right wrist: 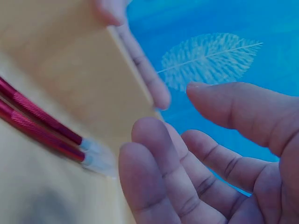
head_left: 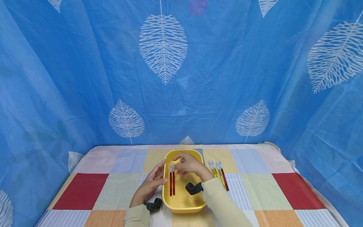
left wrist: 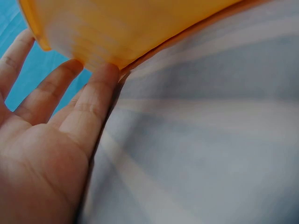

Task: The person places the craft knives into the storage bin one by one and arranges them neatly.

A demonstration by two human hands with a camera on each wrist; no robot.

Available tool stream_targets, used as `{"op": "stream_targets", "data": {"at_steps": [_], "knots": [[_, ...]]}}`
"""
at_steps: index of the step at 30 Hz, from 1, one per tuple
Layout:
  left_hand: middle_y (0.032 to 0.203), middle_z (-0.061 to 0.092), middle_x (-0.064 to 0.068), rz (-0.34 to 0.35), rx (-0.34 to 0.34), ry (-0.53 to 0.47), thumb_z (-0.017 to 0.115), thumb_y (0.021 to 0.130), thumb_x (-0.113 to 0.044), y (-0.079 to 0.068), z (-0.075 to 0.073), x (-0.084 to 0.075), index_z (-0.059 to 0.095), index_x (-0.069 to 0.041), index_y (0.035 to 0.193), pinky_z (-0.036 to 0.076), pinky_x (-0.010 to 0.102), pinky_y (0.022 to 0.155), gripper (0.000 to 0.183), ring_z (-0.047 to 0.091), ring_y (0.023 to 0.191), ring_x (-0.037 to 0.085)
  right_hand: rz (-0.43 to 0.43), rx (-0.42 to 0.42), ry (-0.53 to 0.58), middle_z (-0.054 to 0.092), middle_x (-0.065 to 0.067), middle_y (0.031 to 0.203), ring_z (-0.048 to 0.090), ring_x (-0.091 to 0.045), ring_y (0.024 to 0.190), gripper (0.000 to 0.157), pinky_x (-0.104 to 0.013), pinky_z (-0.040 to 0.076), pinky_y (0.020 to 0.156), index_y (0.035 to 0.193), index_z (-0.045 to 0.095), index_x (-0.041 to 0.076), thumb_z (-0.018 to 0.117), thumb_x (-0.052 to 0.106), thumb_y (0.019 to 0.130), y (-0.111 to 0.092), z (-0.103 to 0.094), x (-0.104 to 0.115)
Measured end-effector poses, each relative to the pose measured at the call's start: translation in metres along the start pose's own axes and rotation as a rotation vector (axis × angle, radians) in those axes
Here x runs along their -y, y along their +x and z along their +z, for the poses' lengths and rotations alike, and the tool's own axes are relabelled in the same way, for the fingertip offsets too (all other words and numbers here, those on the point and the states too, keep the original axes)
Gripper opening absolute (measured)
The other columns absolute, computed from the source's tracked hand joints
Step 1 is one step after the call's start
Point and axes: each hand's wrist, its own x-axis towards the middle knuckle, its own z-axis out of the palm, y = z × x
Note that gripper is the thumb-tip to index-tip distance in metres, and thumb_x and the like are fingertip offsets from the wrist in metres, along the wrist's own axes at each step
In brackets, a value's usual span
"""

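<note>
Two red craft knives [head_left: 172, 183] with clear caps lie side by side inside a yellow plastic tray [head_left: 184, 201]. Their knurled handles [right wrist: 44, 119] show in the right wrist view. At the tray's left wall my left hand [head_left: 153, 181] touches the side with extended fingers; in the left wrist view the fingertips of this hand [left wrist: 56, 135] meet the outside of the tray [left wrist: 135, 28]. My right hand [head_left: 191, 164] is over the tray's far part, close to the capped ends. Its fingers and thumb are apart, with nothing between them in the right wrist view.
Right of the tray, several yellow-handled craft knives [head_left: 218, 175] and a red one [head_left: 225, 181] lie on the patchwork tablecloth [head_left: 255, 189]. The right forearm [head_left: 218, 201] crosses the tray's right edge. A blue leaf-print curtain [head_left: 198, 94] hangs behind the table and along both sides.
</note>
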Motion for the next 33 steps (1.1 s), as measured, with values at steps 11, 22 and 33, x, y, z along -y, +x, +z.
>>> {"op": "stream_targets", "data": {"at_steps": [11,22,33], "knots": [[0.174,0.021,0.031,0.008,-0.013,0.001,0.073,0.097,-0.010,-0.001,0.002,-0.003,0.020,-0.005,0.173,0.032,0.062,0.125,0.092,0.029,0.158,0.051,-0.105,0.005,0.058,0.074,-0.017,0.101,0.075,-0.044,0.093,0.043,-0.054,0.065,0.085,0.140,0.061,-0.009,0.071,0.010,0.103,-0.016,-0.019,0.010],[0.174,0.021,0.032,0.013,-0.012,-0.002,0.073,0.097,-0.009,-0.001,0.002,-0.002,0.021,-0.005,0.173,0.033,0.061,0.124,0.092,0.029,0.158,0.051,-0.206,-0.027,0.074,0.073,-0.011,0.105,0.075,-0.023,0.087,0.041,-0.058,0.063,0.089,0.142,0.060,-0.007,0.068,0.011,0.106,-0.030,-0.031,0.005],[0.174,0.020,0.032,0.021,-0.010,-0.014,0.074,0.096,-0.009,-0.002,0.001,-0.004,0.020,-0.003,0.172,0.035,0.056,0.125,0.094,0.029,0.159,0.050,-0.313,-0.087,0.089,0.072,-0.015,0.105,0.074,-0.026,0.085,0.038,-0.033,0.065,0.079,0.137,0.062,-0.012,0.067,0.007,0.106,-0.045,-0.044,-0.001]]}}
